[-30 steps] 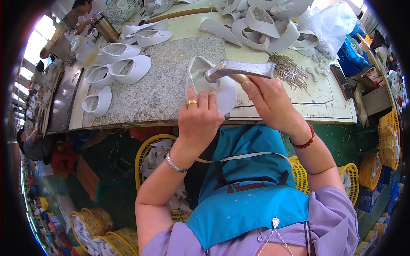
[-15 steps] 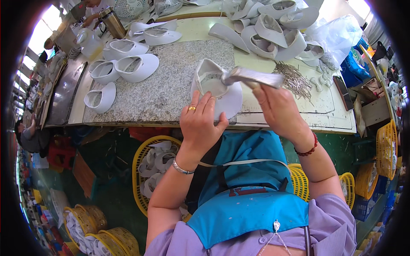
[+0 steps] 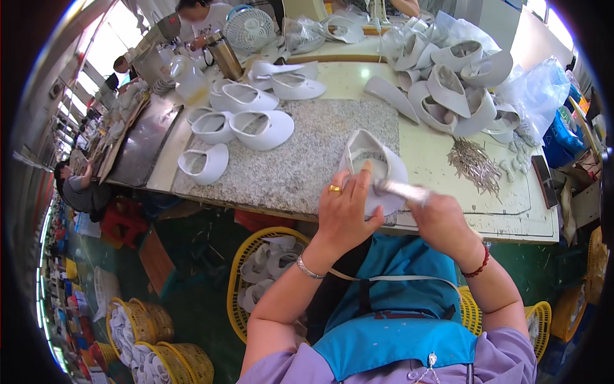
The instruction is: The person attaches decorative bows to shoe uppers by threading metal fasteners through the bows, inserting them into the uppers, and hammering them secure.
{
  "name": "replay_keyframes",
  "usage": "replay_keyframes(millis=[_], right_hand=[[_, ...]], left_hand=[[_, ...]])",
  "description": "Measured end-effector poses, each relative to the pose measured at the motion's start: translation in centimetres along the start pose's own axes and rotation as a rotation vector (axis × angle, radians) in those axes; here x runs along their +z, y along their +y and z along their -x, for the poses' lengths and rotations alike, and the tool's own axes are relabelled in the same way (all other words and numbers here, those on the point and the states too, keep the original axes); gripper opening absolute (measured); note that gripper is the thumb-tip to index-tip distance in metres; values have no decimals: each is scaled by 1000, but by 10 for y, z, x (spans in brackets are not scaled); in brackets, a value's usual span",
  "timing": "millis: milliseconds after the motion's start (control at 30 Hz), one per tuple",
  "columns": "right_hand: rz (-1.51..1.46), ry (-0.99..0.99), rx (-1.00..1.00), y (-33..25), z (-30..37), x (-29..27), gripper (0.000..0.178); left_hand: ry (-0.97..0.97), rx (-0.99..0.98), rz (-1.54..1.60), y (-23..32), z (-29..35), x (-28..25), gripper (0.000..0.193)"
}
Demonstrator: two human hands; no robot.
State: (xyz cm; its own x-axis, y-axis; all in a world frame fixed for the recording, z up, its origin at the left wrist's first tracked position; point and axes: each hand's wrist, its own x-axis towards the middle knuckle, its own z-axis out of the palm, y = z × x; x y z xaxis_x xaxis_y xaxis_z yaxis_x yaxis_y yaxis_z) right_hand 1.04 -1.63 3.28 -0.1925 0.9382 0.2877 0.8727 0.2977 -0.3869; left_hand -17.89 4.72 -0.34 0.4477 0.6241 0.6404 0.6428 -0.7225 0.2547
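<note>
My left hand point(image 3: 344, 214) holds a white curved piece point(image 3: 391, 165) with a round padded opening and a broad rounded front, like a visor or a shoe upper. Its fingers reach over the edge of the opening, thumb apart on the near side. The piece lies on a speckled grey stone slab point(image 3: 320, 128). My right hand point(image 3: 444, 227) is wrapped round a metal hammer point(image 3: 406, 191), smeared by motion. The hammer's head is at the right side of the opening, close to my left fingers; whether it touches the piece I cannot tell.
Several similar white pieces point(image 3: 261, 130) stand to the left, and more are heaped point(image 3: 441, 96) at the back right. Thin metallic strips point(image 3: 473, 163) and a phone point(image 3: 544, 182) lie right. A metal flask point(image 3: 224, 56) and fan point(image 3: 249, 30) stand behind. Below is a yellow basket point(image 3: 236, 269).
The view has turned, so the table appears lower and farther right. My right hand and the hammer have moved closer to my left hand. My left hand still holds the white piece.
</note>
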Motion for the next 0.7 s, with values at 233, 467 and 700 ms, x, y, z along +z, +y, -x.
replay_keyframes(millis=[233,467,700], right_hand=[[-57,233,70,26,25,-27,18],[78,401,289,88,97,-60,19],[383,517,610,181,156,-84,21]], left_hand=[[112,118,-240,-53,-47,-7,50],[-47,-183,-749,-129,-106,-2,55],[-323,-359,-767,-167,-131,16,44]])
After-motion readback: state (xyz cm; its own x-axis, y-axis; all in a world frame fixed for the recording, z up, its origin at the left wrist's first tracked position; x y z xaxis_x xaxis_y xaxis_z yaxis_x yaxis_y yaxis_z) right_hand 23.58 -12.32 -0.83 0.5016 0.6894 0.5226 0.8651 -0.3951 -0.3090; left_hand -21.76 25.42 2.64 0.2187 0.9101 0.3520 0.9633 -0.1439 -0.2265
